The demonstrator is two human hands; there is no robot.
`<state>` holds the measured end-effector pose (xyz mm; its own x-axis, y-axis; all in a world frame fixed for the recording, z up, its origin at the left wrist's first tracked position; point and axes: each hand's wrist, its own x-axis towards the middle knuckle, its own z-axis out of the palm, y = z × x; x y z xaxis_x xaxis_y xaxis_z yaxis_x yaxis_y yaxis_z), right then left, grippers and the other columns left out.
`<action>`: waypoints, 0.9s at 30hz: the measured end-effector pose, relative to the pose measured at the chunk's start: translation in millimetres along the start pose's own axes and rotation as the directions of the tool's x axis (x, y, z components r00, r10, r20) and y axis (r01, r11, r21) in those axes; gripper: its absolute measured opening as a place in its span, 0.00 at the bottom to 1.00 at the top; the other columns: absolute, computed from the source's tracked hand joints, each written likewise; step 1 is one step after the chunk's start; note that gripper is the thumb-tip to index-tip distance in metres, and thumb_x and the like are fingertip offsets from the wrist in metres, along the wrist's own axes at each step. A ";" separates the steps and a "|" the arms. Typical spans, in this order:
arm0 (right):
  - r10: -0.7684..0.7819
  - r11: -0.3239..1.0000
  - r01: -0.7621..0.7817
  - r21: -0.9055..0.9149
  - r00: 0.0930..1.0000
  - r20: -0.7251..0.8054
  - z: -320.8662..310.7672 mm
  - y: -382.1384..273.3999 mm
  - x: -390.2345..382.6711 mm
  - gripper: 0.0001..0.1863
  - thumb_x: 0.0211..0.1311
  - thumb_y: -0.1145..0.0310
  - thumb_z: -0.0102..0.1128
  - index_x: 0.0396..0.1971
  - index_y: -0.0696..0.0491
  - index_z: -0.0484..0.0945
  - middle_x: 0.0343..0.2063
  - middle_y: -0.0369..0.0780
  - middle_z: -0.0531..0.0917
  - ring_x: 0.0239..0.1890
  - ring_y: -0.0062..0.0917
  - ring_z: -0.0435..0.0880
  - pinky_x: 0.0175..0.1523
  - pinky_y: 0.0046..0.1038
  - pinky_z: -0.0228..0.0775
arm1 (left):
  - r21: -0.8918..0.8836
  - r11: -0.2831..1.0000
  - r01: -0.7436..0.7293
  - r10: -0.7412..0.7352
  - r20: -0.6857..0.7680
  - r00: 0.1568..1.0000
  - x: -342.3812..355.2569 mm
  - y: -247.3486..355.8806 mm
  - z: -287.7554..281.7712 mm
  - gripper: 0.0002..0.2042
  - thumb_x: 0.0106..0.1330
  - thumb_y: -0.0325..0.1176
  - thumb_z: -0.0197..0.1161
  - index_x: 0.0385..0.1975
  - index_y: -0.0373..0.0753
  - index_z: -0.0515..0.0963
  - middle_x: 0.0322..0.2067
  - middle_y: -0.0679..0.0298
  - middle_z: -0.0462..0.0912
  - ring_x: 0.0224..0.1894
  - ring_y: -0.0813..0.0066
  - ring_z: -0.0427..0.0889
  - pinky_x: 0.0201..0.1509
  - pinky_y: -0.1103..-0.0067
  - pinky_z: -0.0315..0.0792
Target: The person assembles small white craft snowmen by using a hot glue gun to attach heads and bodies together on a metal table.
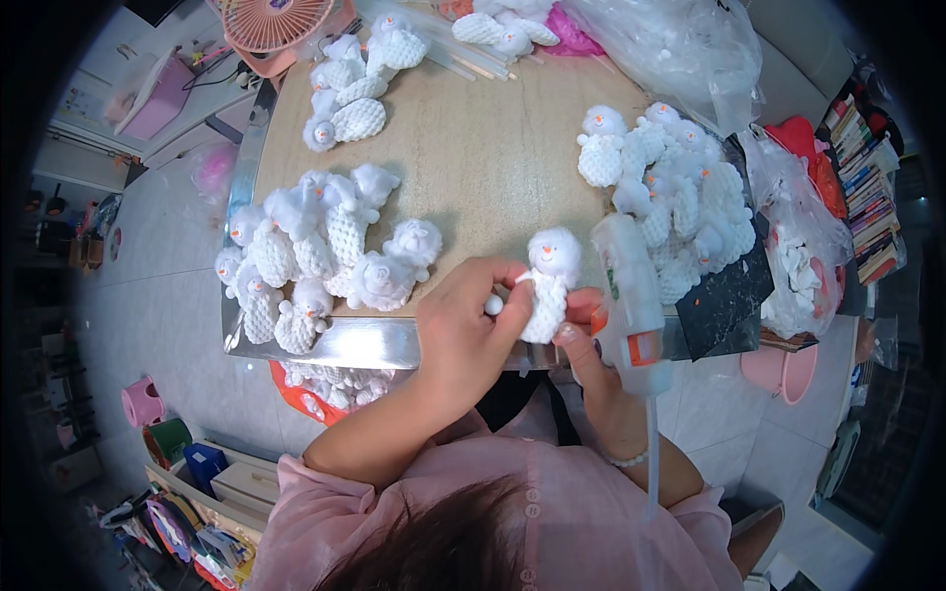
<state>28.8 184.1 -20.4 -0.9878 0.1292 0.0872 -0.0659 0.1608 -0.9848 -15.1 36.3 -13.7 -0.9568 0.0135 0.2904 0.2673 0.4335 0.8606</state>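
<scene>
A small white crocheted snowman doll (548, 295), with a fluffy head and an orange nose, is upright between my hands above the table's near edge. My left hand (465, 320) is closed on the doll's left side, thumb and fingers pinching its body; a small white ball (494, 305) shows at these fingers. My right hand (594, 369) has thumb and fingertips against the doll's lower right side. A translucent white hot glue gun (631, 286) is held in this hand, its body hiding part of the grip. A clear glue stick (651, 448) extends from its near end.
More white snowmen lie in piles at the left (315, 231), back left (357, 84) and right (680, 182) of the table (493, 148). Clear plastic bags (680, 49) and a pink fan (276, 25) are at the back. Below the near edge is a red bag (296, 389) of white pieces.
</scene>
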 end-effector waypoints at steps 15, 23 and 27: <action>0.171 0.985 -0.171 0.016 0.985 -0.010 -38.3 -27.1 -4.7 0.16 0.60 0.70 0.48 0.47 0.61 0.69 0.40 0.43 0.78 0.34 0.18 0.76 0.35 0.19 0.65 | -0.580 0.270 0.769 -0.362 0.679 0.639 -2.6 10.3 -30.2 0.11 0.67 0.27 0.49 0.47 0.34 0.69 0.35 0.65 0.72 0.25 0.82 0.67 0.24 0.86 0.58; 0.198 0.939 -0.262 0.225 0.942 0.270 -53.4 -27.8 -20.3 0.12 0.56 0.73 0.56 0.40 0.61 0.76 0.34 0.41 0.81 0.36 0.20 0.79 0.41 0.22 0.72 | -0.655 0.309 0.690 -0.283 0.629 0.724 -0.4 13.1 -23.4 0.09 0.67 0.27 0.52 0.44 0.35 0.71 0.32 0.63 0.77 0.24 0.84 0.66 0.23 0.88 0.57; 0.283 0.898 -0.377 0.229 0.891 0.354 -60.4 -27.7 -28.5 0.22 0.57 0.62 0.54 0.46 0.63 0.71 0.32 0.43 0.81 0.33 0.22 0.78 0.38 0.24 0.70 | -0.688 0.254 0.680 -0.306 0.610 0.731 3.1 12.6 -19.7 0.07 0.65 0.26 0.55 0.42 0.35 0.72 0.33 0.62 0.78 0.22 0.85 0.65 0.22 0.88 0.57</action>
<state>67.3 235.0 13.5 -0.9490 -0.1862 -0.2545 0.2804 -0.1289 -0.9512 -12.4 24.1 6.3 -0.8512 0.4266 -0.3057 -0.5037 -0.5005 0.7041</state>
